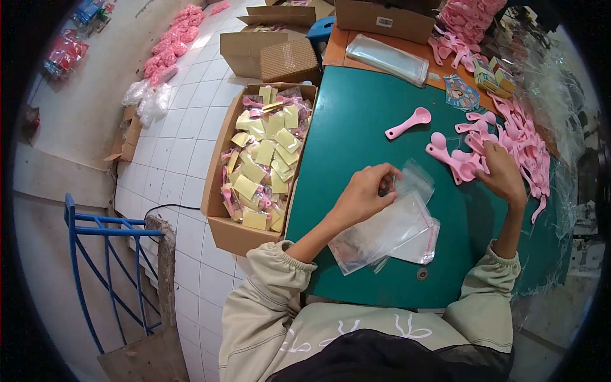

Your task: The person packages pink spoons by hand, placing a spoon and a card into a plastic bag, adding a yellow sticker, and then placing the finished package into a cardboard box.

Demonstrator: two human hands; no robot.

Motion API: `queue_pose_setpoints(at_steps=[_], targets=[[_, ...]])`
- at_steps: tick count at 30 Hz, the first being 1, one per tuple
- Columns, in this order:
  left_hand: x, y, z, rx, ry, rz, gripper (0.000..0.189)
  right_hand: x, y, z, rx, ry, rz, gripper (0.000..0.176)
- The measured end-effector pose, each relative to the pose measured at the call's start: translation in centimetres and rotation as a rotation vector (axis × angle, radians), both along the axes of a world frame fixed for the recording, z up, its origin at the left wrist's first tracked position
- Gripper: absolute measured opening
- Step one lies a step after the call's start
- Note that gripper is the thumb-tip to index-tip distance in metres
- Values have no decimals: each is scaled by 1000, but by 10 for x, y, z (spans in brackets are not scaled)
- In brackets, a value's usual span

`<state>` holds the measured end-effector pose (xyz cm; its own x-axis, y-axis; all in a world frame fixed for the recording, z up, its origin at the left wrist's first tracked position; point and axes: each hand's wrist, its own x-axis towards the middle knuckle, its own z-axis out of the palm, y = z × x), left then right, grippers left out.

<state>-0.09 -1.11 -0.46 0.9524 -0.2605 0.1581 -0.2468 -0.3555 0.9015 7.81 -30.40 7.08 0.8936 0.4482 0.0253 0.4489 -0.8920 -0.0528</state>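
Over the clear plastic bags on the green table, my left hand has its fingers curled together at the top edge of a bag. My right hand reaches into the pile of pink spoons, its fingers closed at the near side of the pile, touching spoons there. One pink spoon lies apart, farther back on the table. Beneath the bags is a white sheet-like packet, partly covered.
Left of the table, an open carton holds packets with yellow cards and pink spoons. Long clear sleeves, printed cards and small yellow boxes lie at the back. A round metal piece is near the front edge.
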Motion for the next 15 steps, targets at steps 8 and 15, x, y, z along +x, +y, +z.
queue_pose_setpoints(at_steps=[8, 15], targets=[[1, 3, 8, -2, 168, -27, 28, -10, 49, 27, 582, 163, 139, 21], [2, 2, -1, 74, 29, 7, 21, -23, 84, 12, 1076, 572, 156, 32]])
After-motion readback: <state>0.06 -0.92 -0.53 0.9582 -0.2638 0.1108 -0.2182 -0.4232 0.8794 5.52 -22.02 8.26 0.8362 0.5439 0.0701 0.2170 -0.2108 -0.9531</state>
